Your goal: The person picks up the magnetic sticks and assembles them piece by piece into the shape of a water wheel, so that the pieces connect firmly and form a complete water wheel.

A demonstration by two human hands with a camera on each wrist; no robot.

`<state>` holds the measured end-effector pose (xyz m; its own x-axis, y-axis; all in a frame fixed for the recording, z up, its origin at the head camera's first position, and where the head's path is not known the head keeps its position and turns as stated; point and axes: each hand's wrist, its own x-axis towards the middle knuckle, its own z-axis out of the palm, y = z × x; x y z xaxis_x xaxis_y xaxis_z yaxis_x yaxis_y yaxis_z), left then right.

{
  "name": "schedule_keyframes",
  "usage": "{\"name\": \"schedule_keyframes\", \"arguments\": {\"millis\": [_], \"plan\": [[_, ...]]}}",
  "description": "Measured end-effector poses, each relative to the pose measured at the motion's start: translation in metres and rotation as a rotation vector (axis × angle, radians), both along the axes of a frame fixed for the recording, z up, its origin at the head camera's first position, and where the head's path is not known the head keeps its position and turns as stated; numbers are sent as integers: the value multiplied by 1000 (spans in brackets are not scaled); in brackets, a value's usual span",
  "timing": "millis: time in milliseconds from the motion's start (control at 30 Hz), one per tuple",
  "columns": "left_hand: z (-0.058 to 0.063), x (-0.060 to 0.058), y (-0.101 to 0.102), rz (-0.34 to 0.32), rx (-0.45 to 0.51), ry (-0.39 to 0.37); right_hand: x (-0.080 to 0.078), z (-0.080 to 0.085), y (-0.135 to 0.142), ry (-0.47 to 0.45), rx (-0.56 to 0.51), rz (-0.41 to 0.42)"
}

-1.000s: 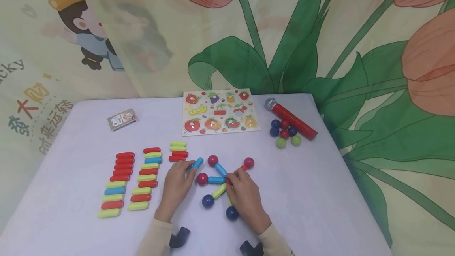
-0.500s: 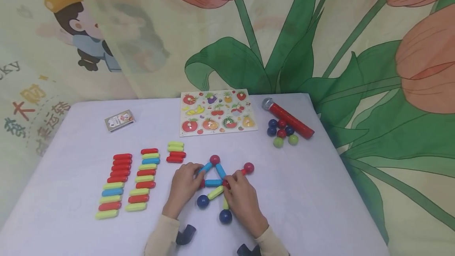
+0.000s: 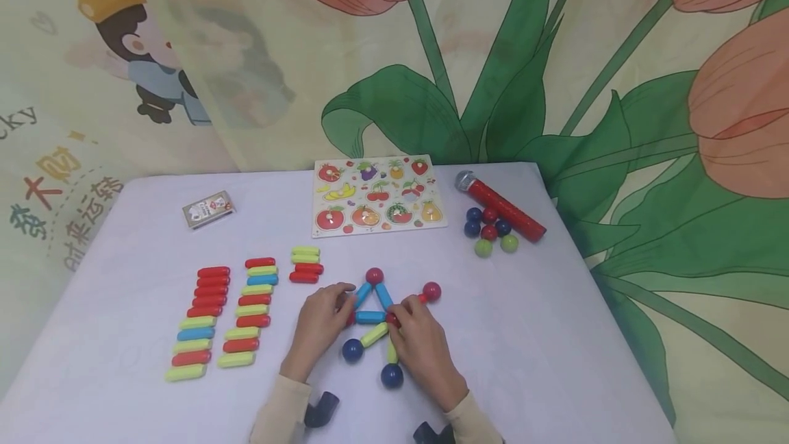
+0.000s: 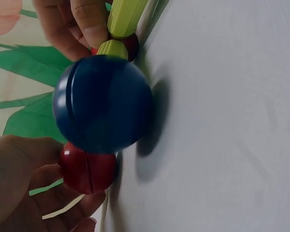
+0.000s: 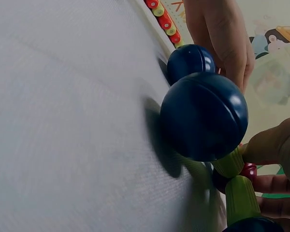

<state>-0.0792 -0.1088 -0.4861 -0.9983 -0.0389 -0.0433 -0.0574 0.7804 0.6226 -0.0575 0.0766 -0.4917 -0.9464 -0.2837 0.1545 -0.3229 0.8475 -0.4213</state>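
On the white table lies a figure of rods and balls. Three blue rods (image 3: 370, 317) form a triangle, with a red ball (image 3: 374, 276) at its far corner. My left hand (image 3: 320, 317) holds the left corner's red ball (image 4: 87, 169) between thumb and fingers. My right hand (image 3: 422, 338) pinches the middle red ball (image 3: 392, 319), mostly hidden under its fingers. From that ball, yellow-green rods (image 3: 373, 335) run toward me to a blue ball (image 3: 353, 350) and a second blue ball (image 3: 392, 376). Another red ball (image 3: 432, 292) ends a red rod beyond my right hand.
Columns of red, yellow-green and blue rods (image 3: 253, 300) lie at the left. Farther back are a small card box (image 3: 208, 209), a fruit picture board (image 3: 379, 196) and a red tube with a silver end (image 3: 505, 210). Several loose balls (image 3: 489, 232) sit beside the tube.
My left hand has brought a blue rod in from the left, and it now closes the triangle between two red balls. The left fingers have since slid off that rod. The right hand keeps its hold.
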Motion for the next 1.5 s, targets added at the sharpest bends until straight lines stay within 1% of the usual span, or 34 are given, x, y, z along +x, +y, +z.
{"name": "schedule_keyframes", "arguments": {"millis": [100,167,233,300,367,433,567,667,733,833,1000,1100,1233,1300,1367,1500], "plan": [[1,-1,-7,43,-6,14,-1,0,1,5,-3,7],[1,-2,-16,84,-28,49,-1,0,2,9,-6,11],[1,-5,-26,123,-81,97,-2,-1,3,13,-12,18],[2,-8,-37,142,-148,138,-2,-1,4,13,-15,29],[1,-10,-47,133,-215,164,-4,0,5,9,-17,51],[1,-11,-54,123,-252,163,-6,1,8,-9,-12,87],[-1,-12,-61,102,-288,147,-14,3,15,-60,-18,178],[-2,-13,-64,93,-291,124,-18,4,20,-97,-43,232],[-3,-12,-64,88,-279,106,-20,3,23,-119,-63,259],[-4,-9,-62,90,-227,75,-22,2,25,-144,-79,281],[-3,-4,-50,94,-68,27,-23,2,25,-174,-93,288],[1,-4,-37,92,42,30,-21,2,24,-184,-94,298],[7,-9,-18,51,146,57,-17,2,22,-206,-91,315],[10,-11,-10,11,163,58,-16,2,21,-216,-87,321],[11,-12,-4,-24,161,44,-15,3,21,-209,-80,331],[9,-12,3,-80,115,10,-13,3,21,-175,-67,344]]}}
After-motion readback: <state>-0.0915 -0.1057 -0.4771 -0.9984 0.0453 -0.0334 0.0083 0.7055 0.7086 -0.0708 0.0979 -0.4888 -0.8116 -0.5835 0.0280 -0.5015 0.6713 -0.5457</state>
